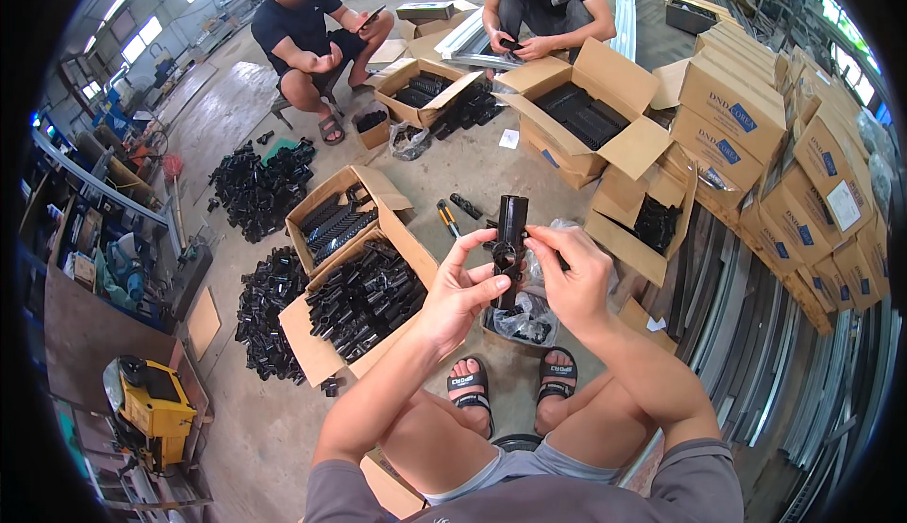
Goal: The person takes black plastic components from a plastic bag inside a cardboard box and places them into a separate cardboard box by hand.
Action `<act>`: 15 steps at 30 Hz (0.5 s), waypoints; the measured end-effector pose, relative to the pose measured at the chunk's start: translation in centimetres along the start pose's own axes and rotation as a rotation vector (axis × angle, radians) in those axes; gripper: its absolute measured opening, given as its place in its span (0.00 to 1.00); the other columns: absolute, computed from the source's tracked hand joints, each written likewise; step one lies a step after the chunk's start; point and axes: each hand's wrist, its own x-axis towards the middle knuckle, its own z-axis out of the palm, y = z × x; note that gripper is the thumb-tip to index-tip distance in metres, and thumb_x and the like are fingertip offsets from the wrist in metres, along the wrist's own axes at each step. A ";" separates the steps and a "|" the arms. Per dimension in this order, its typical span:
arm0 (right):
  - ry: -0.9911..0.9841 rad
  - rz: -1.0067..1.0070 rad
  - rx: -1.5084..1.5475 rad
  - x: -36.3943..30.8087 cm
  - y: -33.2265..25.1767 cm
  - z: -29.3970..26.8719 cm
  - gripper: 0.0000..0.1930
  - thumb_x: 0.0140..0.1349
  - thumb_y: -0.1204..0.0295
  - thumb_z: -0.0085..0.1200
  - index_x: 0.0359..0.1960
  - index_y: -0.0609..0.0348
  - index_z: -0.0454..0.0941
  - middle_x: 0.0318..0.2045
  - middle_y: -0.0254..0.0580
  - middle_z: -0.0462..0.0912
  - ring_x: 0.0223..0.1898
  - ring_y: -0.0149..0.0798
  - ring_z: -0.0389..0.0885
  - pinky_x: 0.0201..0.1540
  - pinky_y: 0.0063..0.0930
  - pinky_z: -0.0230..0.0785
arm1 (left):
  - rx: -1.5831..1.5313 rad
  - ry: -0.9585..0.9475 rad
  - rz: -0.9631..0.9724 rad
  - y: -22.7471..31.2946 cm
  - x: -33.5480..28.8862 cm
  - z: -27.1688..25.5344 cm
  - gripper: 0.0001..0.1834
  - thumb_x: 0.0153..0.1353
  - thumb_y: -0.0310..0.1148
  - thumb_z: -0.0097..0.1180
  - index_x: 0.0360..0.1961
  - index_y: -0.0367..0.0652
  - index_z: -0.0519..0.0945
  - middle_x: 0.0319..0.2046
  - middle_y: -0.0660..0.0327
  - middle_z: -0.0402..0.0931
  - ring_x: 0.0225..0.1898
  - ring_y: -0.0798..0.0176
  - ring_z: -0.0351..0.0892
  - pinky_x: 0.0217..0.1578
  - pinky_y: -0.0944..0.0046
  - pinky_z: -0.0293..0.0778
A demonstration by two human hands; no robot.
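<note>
Upright before me is a black plastic tube fitting [513, 221] with a round opening in its side. My left hand [455, 287] is closed around its lower part, thumb and forefinger on either side of the opening. At the fitting's right edge, my right hand [578, 273] pinches with its fingertips; whatever is between them is too small to make out. Below my hands, a small carton [491, 336] holds a clear plastic bag [529, 320] with black pieces, partly hidden by my hands. An orange-and-black handled tool [447, 216] lies on the floor beyond my left hand.
Open cartons [300, 334] of black fittings stand to the left, beside loose heaps [262, 188]. Stacked closed cartons [732, 112] and long metal profiles [746, 334] line the right. Two people crouch or sit at the far side by another open carton [614, 74].
</note>
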 end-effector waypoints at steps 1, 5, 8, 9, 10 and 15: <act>0.003 -0.057 -0.013 0.1 0.0 -0.1 0.07 0.58 0.80 0.65 0.39 0.62 0.85 0.32 0.45 0.86 0.31 0.45 0.84 0.34 0.34 0.75 | -0.013 -0.001 -0.003 0.0 0.0 0.0 0.37 0.61 0.20 0.63 0.68 0.52 0.61 0.51 0.49 0.81 0.54 0.54 0.81 0.58 0.52 0.75; -0.043 -0.139 -0.012 0.5 0.3 -0.4 0.09 0.56 0.81 0.64 0.40 0.61 0.84 0.33 0.43 0.85 0.33 0.45 0.83 0.36 0.34 0.75 | -0.033 -0.023 -0.019 0.2 0.0 -0.2 0.37 0.61 0.22 0.65 0.68 0.53 0.61 0.51 0.48 0.81 0.52 0.51 0.82 0.57 0.51 0.76; -0.087 -0.257 -0.065 1.0 0.5 -0.8 0.11 0.55 0.82 0.64 0.41 0.61 0.82 0.35 0.42 0.84 0.35 0.45 0.82 0.37 0.35 0.75 | -0.038 -0.034 -0.032 0.4 -0.1 -0.3 0.37 0.61 0.24 0.66 0.68 0.53 0.61 0.51 0.46 0.80 0.51 0.49 0.83 0.56 0.51 0.77; -0.088 -0.256 -0.064 1.2 0.8 -1.0 0.11 0.55 0.82 0.64 0.41 0.61 0.82 0.35 0.42 0.84 0.35 0.45 0.82 0.37 0.35 0.75 | -0.045 -0.043 -0.040 0.4 -0.1 -0.3 0.37 0.61 0.24 0.66 0.68 0.53 0.61 0.51 0.46 0.80 0.51 0.49 0.83 0.56 0.50 0.77; -0.109 -0.321 -0.075 1.5 1.1 -1.2 0.12 0.54 0.82 0.65 0.41 0.61 0.82 0.36 0.41 0.84 0.36 0.45 0.82 0.37 0.35 0.76 | -0.051 -0.050 -0.048 0.4 -0.2 -0.4 0.37 0.61 0.25 0.66 0.68 0.53 0.61 0.51 0.45 0.80 0.51 0.49 0.83 0.56 0.50 0.77; -0.140 -0.467 -0.114 1.9 1.5 -1.5 0.13 0.52 0.83 0.65 0.40 0.61 0.81 0.36 0.42 0.84 0.35 0.45 0.82 0.37 0.35 0.76 | -0.090 -0.074 -0.058 0.5 -0.2 -0.3 0.37 0.60 0.24 0.66 0.68 0.53 0.62 0.50 0.46 0.80 0.51 0.49 0.83 0.56 0.50 0.77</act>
